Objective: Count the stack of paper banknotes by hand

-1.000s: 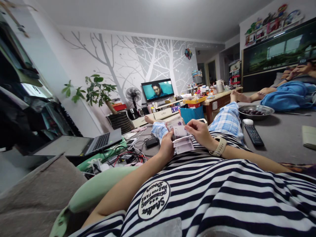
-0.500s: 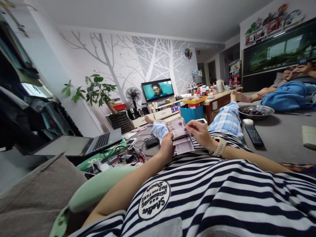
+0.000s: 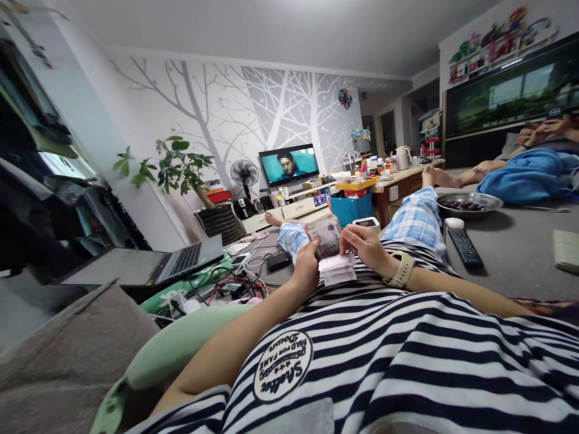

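Note:
My left hand (image 3: pixel 306 265) is closed around a wad of banknotes (image 3: pixel 325 234), its thumb lying on the front face. Below the upright part of the wad, several pale notes (image 3: pixel 337 270) hang folded down towards my striped shirt. My right hand (image 3: pixel 364 246), with a pale watch on the wrist, is at the right edge of the wad. Its thumb and forefinger are pinched together and touch the notes where they fold over. How many notes lie between those fingertips is hidden. Just beyond the right hand rests a white device (image 3: pixel 367 223) with a dark face.
A remote control (image 3: pixel 465 246) and a metal bowl (image 3: pixel 470 212) of dark round fruit lie to the right. Left are an open laptop (image 3: pixel 183 260), tangled cables (image 3: pixel 230 288) and a green cushion (image 3: pixel 181 337). Another person's legs (image 3: pixel 470 173) stretch out at far right.
More notes now hang folded down, and the upright wad's printed face shows more fully. My right fingertips have moved slightly down along its edge. My left hand stays in place.

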### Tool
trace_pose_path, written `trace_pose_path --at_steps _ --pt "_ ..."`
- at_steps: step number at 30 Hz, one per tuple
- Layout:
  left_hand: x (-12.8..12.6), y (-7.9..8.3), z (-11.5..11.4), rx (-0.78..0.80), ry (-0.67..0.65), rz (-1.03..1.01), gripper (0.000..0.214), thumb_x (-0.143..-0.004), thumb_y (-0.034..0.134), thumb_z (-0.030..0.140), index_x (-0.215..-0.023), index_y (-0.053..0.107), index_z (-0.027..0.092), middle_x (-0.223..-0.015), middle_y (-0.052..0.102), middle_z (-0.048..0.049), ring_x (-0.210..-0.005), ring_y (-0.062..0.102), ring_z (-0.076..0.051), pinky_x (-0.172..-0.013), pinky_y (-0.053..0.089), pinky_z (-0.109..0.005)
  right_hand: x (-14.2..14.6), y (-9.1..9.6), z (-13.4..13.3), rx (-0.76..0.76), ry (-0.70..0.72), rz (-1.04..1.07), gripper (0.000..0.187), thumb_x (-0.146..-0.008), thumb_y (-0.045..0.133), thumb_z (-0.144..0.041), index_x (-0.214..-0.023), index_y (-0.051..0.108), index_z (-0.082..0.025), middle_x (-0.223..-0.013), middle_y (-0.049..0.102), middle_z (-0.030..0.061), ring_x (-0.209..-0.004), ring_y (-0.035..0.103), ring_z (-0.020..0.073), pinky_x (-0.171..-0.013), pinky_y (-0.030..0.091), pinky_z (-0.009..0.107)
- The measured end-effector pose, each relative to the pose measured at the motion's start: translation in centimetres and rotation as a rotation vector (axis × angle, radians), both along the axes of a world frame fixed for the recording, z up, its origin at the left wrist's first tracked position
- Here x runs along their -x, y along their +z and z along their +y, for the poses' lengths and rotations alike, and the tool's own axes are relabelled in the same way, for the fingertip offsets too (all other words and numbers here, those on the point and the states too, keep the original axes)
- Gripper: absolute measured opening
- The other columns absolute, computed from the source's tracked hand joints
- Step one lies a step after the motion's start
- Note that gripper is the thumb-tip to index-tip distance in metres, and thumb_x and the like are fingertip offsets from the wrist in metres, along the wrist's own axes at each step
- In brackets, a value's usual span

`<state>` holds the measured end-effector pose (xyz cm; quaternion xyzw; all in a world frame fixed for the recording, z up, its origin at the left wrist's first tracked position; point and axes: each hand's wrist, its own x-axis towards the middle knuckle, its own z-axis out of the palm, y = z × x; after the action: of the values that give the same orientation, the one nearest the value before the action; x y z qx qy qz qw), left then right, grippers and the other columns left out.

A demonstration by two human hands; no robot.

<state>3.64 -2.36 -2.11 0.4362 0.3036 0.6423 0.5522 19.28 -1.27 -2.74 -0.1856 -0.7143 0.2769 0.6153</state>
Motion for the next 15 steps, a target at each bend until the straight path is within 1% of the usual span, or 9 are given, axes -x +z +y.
trace_pose_path --at_steps 2,4,6,8,11,15 --pt "-0.01 -0.06 0.02 -0.001 -0.009 -0.006 0.018 -0.082 0.063 0.03 -0.093 0.072 0.018 -0.102 0.077 -0.0077 -0.107 0.069 -0.028 -0.099 0.05 -0.04 0.03 -0.06 0.01 0.002 0.012 -0.025 0.049 -0.095 0.049 -0.056 -0.065 0.059 -0.019 -0.058 0.061 0.0024 -0.055 0.048 0.0133 -0.055 0.037 0.027" --pt "0.01 -0.11 0.04 0.0 -0.015 -0.01 0.018 -0.081 0.064 0.03 -0.093 0.072 0.018 -0.103 0.077 -0.0078 -0.111 0.068 -0.028 -0.101 0.049 -0.041 0.09 -0.08 -0.02 0.007 -0.026 -0.035 0.044 -0.091 0.057 -0.054 -0.065 0.059 -0.019 -0.058 0.063 0.0023 -0.056 0.052 0.0141 -0.057 0.039 0.028" --pt "0.03 -0.15 0.08 -0.013 -0.003 -0.005 0.018 -0.08 0.065 0.029 -0.092 0.073 0.018 -0.101 0.078 -0.0079 -0.113 0.067 -0.029 -0.103 0.048 -0.041 0.14 -0.08 -0.03 0.028 -0.081 -0.044 0.038 -0.085 0.066 -0.051 -0.066 0.058 -0.02 -0.057 0.061 0.0008 -0.055 0.053 0.0142 -0.056 0.039 0.028" --pt "0.04 -0.19 0.11 -0.029 0.009 0.002 0.018 -0.079 0.066 0.028 -0.091 0.073 0.018 -0.098 0.078 -0.0077 -0.114 0.067 -0.03 -0.104 0.048 -0.042 0.17 -0.09 0.07 0.047 -0.143 -0.042 0.035 -0.081 0.071 -0.049 -0.066 0.056 -0.02 -0.056 0.058 -0.0009 -0.054 0.05 0.0134 -0.054 0.037 0.027" --pt "0.06 -0.25 0.01 -0.045 -0.004 0.017 0.015 -0.077 0.066 0.027 -0.087 0.073 0.019 -0.094 0.078 -0.0063 -0.115 0.066 -0.031 -0.103 0.048 -0.043 0.13 -0.14 0.41 0.047 -0.234 -0.027 0.036 -0.078 0.073 -0.046 -0.064 0.053 -0.02 -0.056 0.052 -0.0031 -0.054 0.044 0.0118 -0.052 0.033 0.027" --pt "0.17 -0.27 -0.39 -0.045 -0.001 0.07 0.014 -0.073 0.07 0.026 -0.085 0.073 0.02 -0.091 0.078 -0.0053 -0.111 0.067 -0.032 -0.101 0.049 -0.044 0.03 -0.2 0.74 0.064 -0.274 -0.014 0.037 -0.078 0.072 -0.046 -0.063 0.052 -0.02 -0.058 0.049 -0.0035 -0.056 0.042 0.0116 -0.053 0.033 0.027"
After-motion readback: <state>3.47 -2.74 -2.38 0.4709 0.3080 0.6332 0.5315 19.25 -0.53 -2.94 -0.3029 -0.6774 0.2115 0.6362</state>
